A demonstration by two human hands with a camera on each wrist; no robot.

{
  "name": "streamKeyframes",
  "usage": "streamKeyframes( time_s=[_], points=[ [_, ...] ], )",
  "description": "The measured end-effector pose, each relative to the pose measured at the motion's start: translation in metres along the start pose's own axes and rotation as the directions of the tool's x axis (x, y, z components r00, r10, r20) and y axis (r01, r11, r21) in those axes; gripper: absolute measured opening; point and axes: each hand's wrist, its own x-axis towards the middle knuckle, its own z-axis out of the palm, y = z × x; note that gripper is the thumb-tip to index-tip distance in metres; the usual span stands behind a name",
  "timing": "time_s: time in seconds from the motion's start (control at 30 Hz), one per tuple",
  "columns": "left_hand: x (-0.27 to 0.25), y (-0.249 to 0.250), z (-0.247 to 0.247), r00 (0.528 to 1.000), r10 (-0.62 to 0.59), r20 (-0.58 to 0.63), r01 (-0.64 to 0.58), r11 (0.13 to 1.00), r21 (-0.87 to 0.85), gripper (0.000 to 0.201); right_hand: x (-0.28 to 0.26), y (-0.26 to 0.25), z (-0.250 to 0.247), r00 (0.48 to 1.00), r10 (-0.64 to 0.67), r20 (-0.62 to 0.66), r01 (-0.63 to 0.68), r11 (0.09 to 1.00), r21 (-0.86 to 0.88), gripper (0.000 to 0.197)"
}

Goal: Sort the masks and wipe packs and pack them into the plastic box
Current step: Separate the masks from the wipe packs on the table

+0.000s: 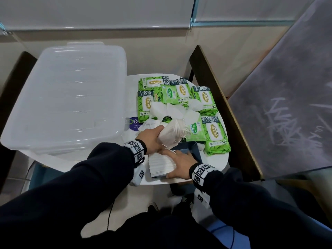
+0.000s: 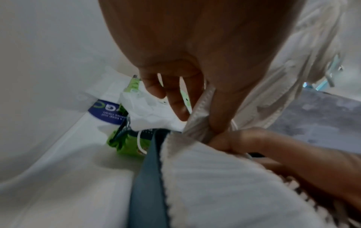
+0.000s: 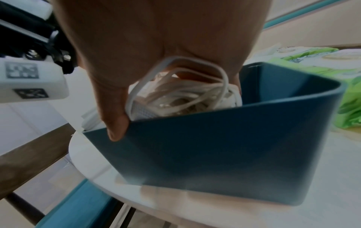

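My left hand [image 1: 152,139] [image 2: 195,61] grips a bundle of white masks [image 1: 173,133] [image 2: 293,77] just above a small dark blue bin [image 1: 195,150] [image 2: 150,177] [image 3: 215,146]. A stack of masks [image 1: 159,163] [image 2: 224,185] [image 3: 185,95] stands on edge inside the bin. My right hand [image 1: 179,161] [image 3: 156,38] holds that stack, fingers curled over it and thumb on the bin's near wall. Loose masks [image 1: 176,110] [image 2: 148,111] lie on several green wipe packs [image 1: 215,137] [image 3: 351,108]. The clear plastic box [image 1: 62,96] sits to the left.
Everything rests on a small round white table [image 1: 212,162], and the clear box overhangs its left side. A dark wooden frame [image 1: 224,114] and a grey board [image 1: 287,105] stand close on the right. A purple sticker [image 1: 133,124] is on the table beside the box.
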Motion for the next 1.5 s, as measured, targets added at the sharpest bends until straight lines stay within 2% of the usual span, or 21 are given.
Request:
streamKeyframes(
  time_s=[0.1, 0.23, 0.3, 0.4, 0.43, 0.53, 0.67, 0.73, 0.8, 0.9, 0.97, 1.07, 1.13, 1.2, 1.23, 1.33, 1.5],
  points=[
    [0.003, -0.002, -0.007, 0.996, 0.077, 0.054, -0.079, 0.996, 0.032, 0.053, 0.001, 0.001, 0.001, 1.0, -0.014, 0.013, 0.014, 1.0, 0.001, 0.101],
    [0.005, 0.007, -0.017, 0.977, 0.098, 0.189, -0.13, 0.978, 0.162, 0.07, 0.0, 0.001, -0.001, 0.999, -0.01, 0.032, 0.01, 1.0, -0.007, 0.102],
    [0.007, 0.015, -0.016, 0.978, 0.118, 0.173, -0.16, 0.955, 0.249, 0.063, 0.0, 0.0, -0.004, 0.999, -0.015, 0.033, 0.015, 1.0, -0.006, 0.103],
    [0.009, 0.026, -0.005, 0.964, 0.234, 0.125, -0.264, 0.893, 0.364, 0.039, -0.002, -0.002, -0.005, 1.0, -0.02, 0.021, 0.02, 1.0, -0.02, 0.101],
    [0.01, 0.028, 0.0, 0.959, 0.255, 0.12, -0.282, 0.879, 0.384, 0.037, -0.003, -0.003, -0.005, 1.0, -0.014, 0.016, 0.015, 0.999, -0.034, 0.099],
    [0.013, 0.031, 0.014, 0.968, 0.23, 0.099, -0.248, 0.83, 0.499, 0.036, -0.008, -0.005, -0.006, 1.0, -0.014, -0.01, 0.013, 0.997, -0.079, 0.094],
    [0.016, 0.033, 0.022, 0.977, 0.198, 0.08, -0.204, 0.756, 0.622, 0.034, -0.02, -0.004, -0.011, 0.997, -0.053, -0.051, 0.048, 0.995, -0.089, 0.1],
    [0.018, 0.033, 0.024, 0.982, 0.163, 0.098, -0.188, 0.767, 0.614, 0.033, -0.029, -0.002, -0.018, 0.995, -0.074, -0.074, 0.069, 0.996, -0.058, 0.09],
    [0.02, 0.032, 0.026, 0.984, 0.123, 0.132, -0.178, 0.781, 0.598, 0.037, -0.037, 0.001, -0.025, 0.988, -0.081, -0.13, 0.087, 0.996, 0.037, 0.07],
    [0.02, 0.031, 0.03, 0.987, 0.103, 0.122, -0.154, 0.819, 0.553, 0.048, -0.041, 0.005, -0.043, 0.945, 0.031, -0.325, 0.042, 0.976, 0.213, 0.033],
    [0.02, 0.032, 0.031, 0.988, 0.116, 0.098, -0.151, 0.835, 0.529, 0.057, -0.033, 0.012, -0.055, 0.902, 0.109, -0.418, -0.034, 0.982, 0.183, 0.02],
    [0.018, 0.033, 0.025, 0.988, 0.145, 0.056, -0.155, 0.886, 0.437, 0.054, -0.015, 0.026, -0.064, 0.906, 0.175, -0.386, -0.151, 0.984, 0.092, 0.021],
    [0.013, 0.032, 0.018, 0.988, 0.147, 0.054, -0.157, 0.914, 0.374, 0.039, -0.006, 0.034, -0.061, 0.911, 0.219, -0.349, -0.213, 0.975, 0.056, 0.02],
    [0.007, 0.027, 0.013, 0.99, 0.139, 0.033, -0.141, 0.927, 0.348, 0.016, 0.0, 0.039, -0.054, 0.909, 0.244, -0.337, -0.259, 0.966, -0.001, 0.021],
    [0.002, 0.024, 0.013, 0.992, 0.126, 0.023, -0.127, 0.934, 0.335, 0.014, 0.002, 0.041, -0.051, 0.912, 0.237, -0.336, -0.271, 0.961, -0.058, 0.022],
    [-0.01, 0.019, 0.022, 0.994, 0.098, 0.044, -0.107, 0.935, 0.339, 0.027, 0.01, 0.04, -0.045, 0.924, 0.205, -0.323, -0.294, 0.921, -0.257, 0.022],
    [-0.021, 0.02, 0.033, 0.995, 0.021, 0.098, -0.059, 0.91, 0.41, 0.032, 0.018, 0.039, -0.045, 0.936, 0.214, -0.28, -0.308, 0.884, -0.351, 0.02]
  ],
)
